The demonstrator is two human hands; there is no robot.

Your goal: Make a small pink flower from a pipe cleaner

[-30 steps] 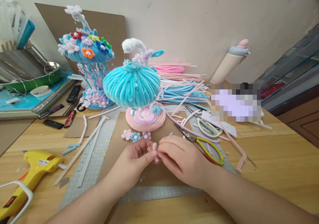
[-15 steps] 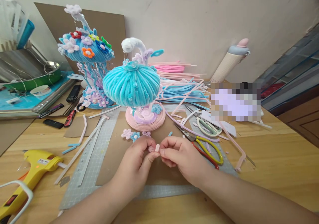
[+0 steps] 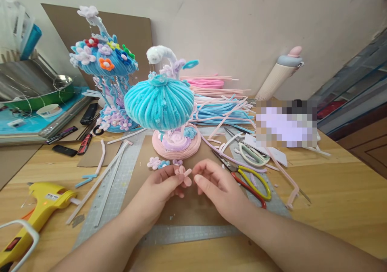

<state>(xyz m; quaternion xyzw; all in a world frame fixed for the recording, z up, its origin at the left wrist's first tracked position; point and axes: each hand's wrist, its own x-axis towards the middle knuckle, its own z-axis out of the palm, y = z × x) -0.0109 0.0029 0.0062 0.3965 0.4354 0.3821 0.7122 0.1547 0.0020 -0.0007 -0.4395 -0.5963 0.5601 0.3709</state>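
Observation:
My left hand [image 3: 166,185] pinches a small pink pipe-cleaner flower [image 3: 187,180] between thumb and fingers, its loops spread. Just to its right is my right hand [image 3: 216,185], fingers curled but apart, with nothing visible in them. Beyond my hands, a pale pink flower [image 3: 154,163], a blue flower [image 3: 163,164] and a purple flower [image 3: 177,162] lie in a row on a cardboard sheet [image 3: 142,199]. Behind them stands a turquoise pipe-cleaner lamp [image 3: 160,102] on a round pink base [image 3: 160,149].
A second lamp covered with flowers [image 3: 105,62] stands behind left. Yellow-and-red scissors [image 3: 254,183] and green-handled scissors [image 3: 254,155] lie right, before bundles of pipe cleaners [image 3: 223,110]. A yellow glue gun [image 3: 45,203] lies left. A grey cutting mat [image 3: 99,207] is under the cardboard.
My right hand has let go of the pink piece and drawn slightly right, its fingers parting. The piece, turned in my left hand, now shows as a flower.

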